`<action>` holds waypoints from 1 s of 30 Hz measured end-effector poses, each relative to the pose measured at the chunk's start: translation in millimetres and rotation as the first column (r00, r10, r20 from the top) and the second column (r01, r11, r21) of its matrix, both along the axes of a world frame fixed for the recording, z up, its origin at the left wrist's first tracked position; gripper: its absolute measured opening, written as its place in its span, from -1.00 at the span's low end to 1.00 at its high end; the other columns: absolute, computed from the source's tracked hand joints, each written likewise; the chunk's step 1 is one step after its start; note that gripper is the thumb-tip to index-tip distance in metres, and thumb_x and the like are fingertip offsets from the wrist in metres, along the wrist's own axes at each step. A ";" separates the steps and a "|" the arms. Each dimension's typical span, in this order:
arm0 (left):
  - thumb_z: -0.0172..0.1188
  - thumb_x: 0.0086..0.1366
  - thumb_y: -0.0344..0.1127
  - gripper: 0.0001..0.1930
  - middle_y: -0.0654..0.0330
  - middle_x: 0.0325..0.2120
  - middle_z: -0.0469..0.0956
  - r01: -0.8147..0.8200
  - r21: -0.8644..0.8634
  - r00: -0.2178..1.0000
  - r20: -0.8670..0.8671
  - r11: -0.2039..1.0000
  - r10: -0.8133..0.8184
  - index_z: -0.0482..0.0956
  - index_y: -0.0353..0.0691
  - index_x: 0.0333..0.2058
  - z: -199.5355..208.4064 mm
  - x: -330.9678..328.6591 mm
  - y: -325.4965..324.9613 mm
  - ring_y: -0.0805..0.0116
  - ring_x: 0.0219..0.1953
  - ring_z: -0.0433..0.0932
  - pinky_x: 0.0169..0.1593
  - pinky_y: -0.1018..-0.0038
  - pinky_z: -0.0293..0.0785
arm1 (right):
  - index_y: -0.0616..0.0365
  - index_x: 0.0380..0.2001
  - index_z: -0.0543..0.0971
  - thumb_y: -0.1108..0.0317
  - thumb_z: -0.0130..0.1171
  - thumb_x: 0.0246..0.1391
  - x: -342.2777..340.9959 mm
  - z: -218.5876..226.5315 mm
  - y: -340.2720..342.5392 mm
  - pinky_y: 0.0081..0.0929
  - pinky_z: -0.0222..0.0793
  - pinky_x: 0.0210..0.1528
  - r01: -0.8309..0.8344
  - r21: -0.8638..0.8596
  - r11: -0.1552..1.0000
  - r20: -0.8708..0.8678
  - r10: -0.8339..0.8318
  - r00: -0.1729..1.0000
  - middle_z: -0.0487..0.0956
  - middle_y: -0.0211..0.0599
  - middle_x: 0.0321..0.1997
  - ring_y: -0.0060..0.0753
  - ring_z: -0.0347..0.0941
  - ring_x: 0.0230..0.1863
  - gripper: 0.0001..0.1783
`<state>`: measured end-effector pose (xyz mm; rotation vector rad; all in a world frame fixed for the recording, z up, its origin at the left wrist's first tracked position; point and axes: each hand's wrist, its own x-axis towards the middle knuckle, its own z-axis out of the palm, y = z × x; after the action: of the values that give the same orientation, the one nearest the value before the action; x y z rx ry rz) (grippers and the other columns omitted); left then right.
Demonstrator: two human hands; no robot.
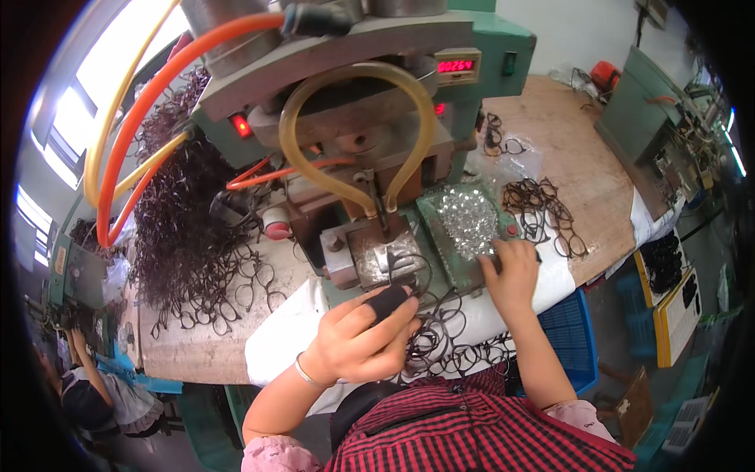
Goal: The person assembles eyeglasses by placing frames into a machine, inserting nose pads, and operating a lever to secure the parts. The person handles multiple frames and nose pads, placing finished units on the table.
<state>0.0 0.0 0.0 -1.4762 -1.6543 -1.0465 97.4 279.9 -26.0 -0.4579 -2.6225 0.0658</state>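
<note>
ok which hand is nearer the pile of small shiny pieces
Right. The right hand is at the near right edge of the pile of small shiny pieces; the left hand is farther off, nearer the body and to the left.

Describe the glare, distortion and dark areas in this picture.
Head view: the window is blown out white; fisheye distortion bows the bench; black fills the corners; metal bits beside the right hand glint; the left pile is so dark its pieces merge.
</note>
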 end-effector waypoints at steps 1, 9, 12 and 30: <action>0.44 0.03 -0.48 -0.74 0.14 -0.22 0.68 0.019 -0.001 0.999 -0.032 1.000 -0.019 0.47 -0.19 -0.42 1.4 -7.3 4.0 0.22 -0.22 0.67 -0.31 0.46 0.68 | 0.11 -0.38 0.65 0.40 0.41 -0.14 -8.6 -5.9 -2.2 -0.17 0.36 -0.10 -0.018 0.004 1.000 -0.043 0.019 0.999 0.60 -0.18 -0.32 -0.04 0.47 -0.18 -0.81; 0.43 0.06 -0.40 -0.72 0.20 -0.23 0.68 -0.044 -0.136 0.960 -0.281 0.990 0.004 0.41 -0.11 -0.50 24.4 -67.3 -35.0 0.42 -0.43 0.56 -0.31 0.51 0.66 | 0.19 -0.45 0.60 0.42 0.35 -0.07 -132.0 -28.6 -30.9 -0.22 0.35 -0.16 -0.150 -0.346 0.926 -0.346 0.023 0.938 0.54 -0.18 -0.38 -0.03 0.45 -0.23 -0.87; 0.41 0.07 -0.38 -0.71 0.22 -0.24 0.67 -0.013 -0.116 0.960 -0.279 0.993 -0.020 0.38 -0.10 -0.55 28.1 -70.0 -50.4 0.47 -0.49 0.50 -0.29 0.53 0.64 | 0.17 -0.37 0.58 0.45 0.23 -0.04 -126.6 -47.6 -56.4 -0.17 0.34 -0.03 -0.213 -0.240 0.947 -0.416 0.098 0.904 0.54 -0.15 -0.24 0.02 0.43 -0.11 -0.89; 0.23 0.05 -0.47 -0.84 0.10 -0.33 0.55 -0.739 -0.653 0.312 -0.109 0.169 0.944 0.67 -0.15 -0.35 -70.7 -152.0 -239.9 0.07 -0.25 0.55 -0.22 0.22 0.54 | 0.29 -0.18 0.66 0.54 0.22 0.14 -123.1 -49.8 -83.6 -0.57 0.42 -0.06 -0.315 -0.694 0.648 -0.412 0.002 0.911 0.66 -0.35 -0.23 -0.53 0.54 -0.18 -0.83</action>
<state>-152.0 -239.9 -70.7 -0.2958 -2.7285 -0.0089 -25.7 196.3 -75.8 -0.4080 -2.1232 1.2252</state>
